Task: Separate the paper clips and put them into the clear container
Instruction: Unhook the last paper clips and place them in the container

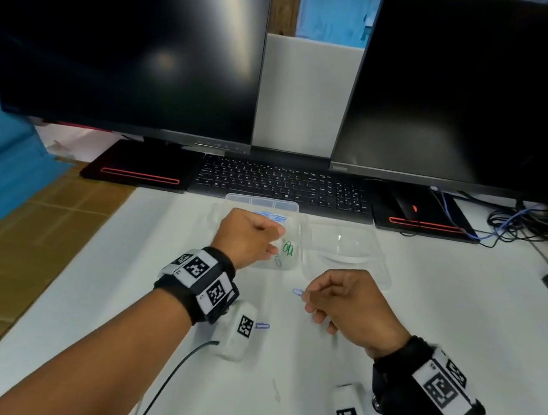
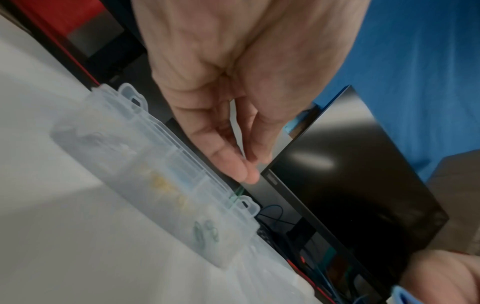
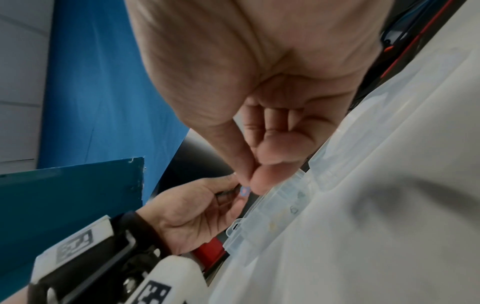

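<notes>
The clear container (image 1: 261, 201) stands open on the white table, its lid (image 1: 346, 250) lying flat to the right. Blue clips (image 1: 270, 215) fill a far compartment and green clips (image 1: 287, 247) a nearer one. My left hand (image 1: 274, 247) hovers over the container (image 2: 155, 156), and its fingertips (image 2: 250, 174) pinch a blurred green paper clip (image 2: 237, 194) that hangs down. My right hand (image 1: 306, 297) is nearer me, above the table. It pinches a blue paper clip (image 1: 297, 292) between thumb and forefinger (image 3: 250, 181). A second blue clip (image 1: 262, 326) lies loose on the table.
A black keyboard (image 1: 285, 184) sits just behind the container, with two dark monitors above it. A mouse (image 1: 407, 208) and tangled cables (image 1: 519, 220) are at the back right. The table's left edge (image 1: 61, 271) runs diagonally beside brown cardboard.
</notes>
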